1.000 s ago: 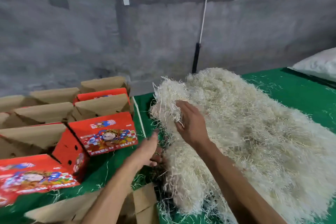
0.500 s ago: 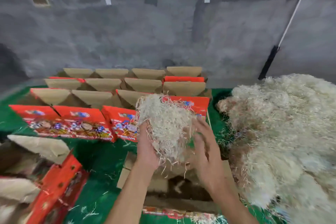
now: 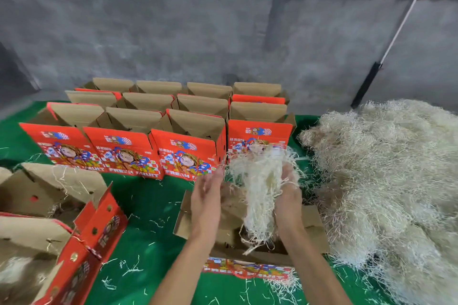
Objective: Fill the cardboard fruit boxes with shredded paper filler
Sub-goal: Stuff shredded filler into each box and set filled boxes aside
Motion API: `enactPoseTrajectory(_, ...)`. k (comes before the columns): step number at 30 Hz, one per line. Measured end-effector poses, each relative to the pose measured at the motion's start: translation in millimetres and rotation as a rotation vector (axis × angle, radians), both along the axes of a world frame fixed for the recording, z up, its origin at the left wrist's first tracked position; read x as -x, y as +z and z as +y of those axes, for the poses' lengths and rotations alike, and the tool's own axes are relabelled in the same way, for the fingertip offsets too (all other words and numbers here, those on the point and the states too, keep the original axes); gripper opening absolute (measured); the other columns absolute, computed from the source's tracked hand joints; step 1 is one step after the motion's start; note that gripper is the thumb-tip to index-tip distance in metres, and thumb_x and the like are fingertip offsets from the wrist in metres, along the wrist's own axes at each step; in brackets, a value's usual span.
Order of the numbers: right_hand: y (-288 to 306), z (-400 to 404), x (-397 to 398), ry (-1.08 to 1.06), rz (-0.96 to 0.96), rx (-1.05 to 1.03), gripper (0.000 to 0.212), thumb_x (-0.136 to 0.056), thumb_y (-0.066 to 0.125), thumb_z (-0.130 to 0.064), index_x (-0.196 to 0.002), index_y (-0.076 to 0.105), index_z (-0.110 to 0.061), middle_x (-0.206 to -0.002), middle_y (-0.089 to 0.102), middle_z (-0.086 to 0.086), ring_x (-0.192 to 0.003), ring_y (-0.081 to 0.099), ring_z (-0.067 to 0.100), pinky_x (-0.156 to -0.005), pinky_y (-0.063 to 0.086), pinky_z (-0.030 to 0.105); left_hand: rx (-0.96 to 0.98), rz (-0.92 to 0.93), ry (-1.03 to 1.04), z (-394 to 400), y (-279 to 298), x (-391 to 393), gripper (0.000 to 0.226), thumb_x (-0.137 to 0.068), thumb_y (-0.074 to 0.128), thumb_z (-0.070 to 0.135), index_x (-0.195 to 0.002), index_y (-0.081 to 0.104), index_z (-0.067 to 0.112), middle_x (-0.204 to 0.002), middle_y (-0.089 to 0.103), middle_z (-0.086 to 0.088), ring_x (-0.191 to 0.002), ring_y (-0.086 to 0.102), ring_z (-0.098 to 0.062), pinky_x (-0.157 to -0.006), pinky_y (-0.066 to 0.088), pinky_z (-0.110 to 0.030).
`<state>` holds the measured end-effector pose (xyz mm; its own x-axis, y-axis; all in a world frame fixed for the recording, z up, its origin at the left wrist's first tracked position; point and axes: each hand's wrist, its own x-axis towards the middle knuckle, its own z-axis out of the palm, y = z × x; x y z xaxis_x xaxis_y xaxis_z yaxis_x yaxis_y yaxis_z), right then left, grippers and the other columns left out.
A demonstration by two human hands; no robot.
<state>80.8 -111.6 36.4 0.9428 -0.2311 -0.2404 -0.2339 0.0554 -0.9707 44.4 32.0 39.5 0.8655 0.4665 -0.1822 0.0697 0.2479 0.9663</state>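
Observation:
An open cardboard fruit box (image 3: 314, 228) lies flat on the green table in front of me, its red printed side (image 3: 245, 270) facing me. Over it hangs a clump of pale shredded paper (image 3: 260, 188), trailing down into the box. My right hand (image 3: 288, 195) holds the clump from the right, its fingers partly buried in the strands. My left hand (image 3: 207, 195) is just left of the clump, fingers straight, barely apart from it. A big heap of shredded paper (image 3: 386, 181) covers the table on the right.
Several open red and brown boxes (image 3: 188, 151) stand in rows at the back. Two more open boxes (image 3: 81, 233) lie at the left, with some filler inside. Loose strands litter the green cloth (image 3: 148, 205). A grey wall stands behind.
I pulled a clump off the heap, turned left and brought it over the front box. The clump has since stretched downward into the box and my left hand has come off it.

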Motion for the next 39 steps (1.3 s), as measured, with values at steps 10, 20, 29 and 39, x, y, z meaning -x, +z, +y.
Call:
enactPoseTrajectory(10, 16, -6, -5, 0.142, -0.122, -0.069, 0.035, -0.101, 0.051, -0.008, -0.074, 0.059, -0.027, -0.043, 0.046, -0.013, -0.031, 0.028, 0.005, -0.033, 0.025, 0.02, 0.145, 0.139, -0.05, 8, 6, -32, 0.033, -0.082, 0.076, 0.041, -0.077, 0.049, 0.022, -0.084, 0.063, -0.007, -0.084, 0.06, -0.026, -0.085, 0.05, -0.045)
enactPoseTrajectory(20, 20, -11, -8, 0.074, -0.186, 0.001, 0.023, -0.094, 0.06, -0.013, -0.074, 0.069, -0.015, -0.058, 0.053, 0.009, -0.046, 0.047, 0.013, -0.046, 0.04, 0.026, 0.054, 0.114, -0.225, -27, -11, -33, 0.026, -0.102, 0.045, 0.034, -0.086, 0.058, 0.019, -0.059, 0.059, 0.006, -0.054, 0.059, -0.008, -0.048, 0.041, -0.021)
enactPoseTrajectory(29, -17, 14, 2, 0.079, -0.142, 0.035, 0.024, -0.097, 0.045, 0.009, -0.106, 0.065, 0.001, -0.078, 0.063, -0.002, -0.062, 0.057, 0.01, -0.051, 0.047, 0.02, -0.032, 0.133, -0.257, -45, -5, -37, 0.035, -0.074, 0.072, 0.053, -0.098, 0.068, 0.028, -0.086, 0.064, 0.017, -0.09, 0.057, -0.016, -0.093, 0.049, -0.038)
enactPoseTrajectory(39, -11, -19, -7, 0.044, -0.24, 0.183, 0.05, -0.1, 0.043, 0.008, -0.06, 0.062, -0.015, -0.05, 0.053, -0.009, -0.045, 0.047, -0.001, -0.045, 0.04, 0.012, -0.146, 0.247, -0.266, 11, -3, -32, 0.099, -0.056, 0.041, 0.101, -0.136, 0.049, 0.044, -0.128, 0.057, 0.015, -0.118, 0.053, -0.008, -0.098, 0.044, -0.047)
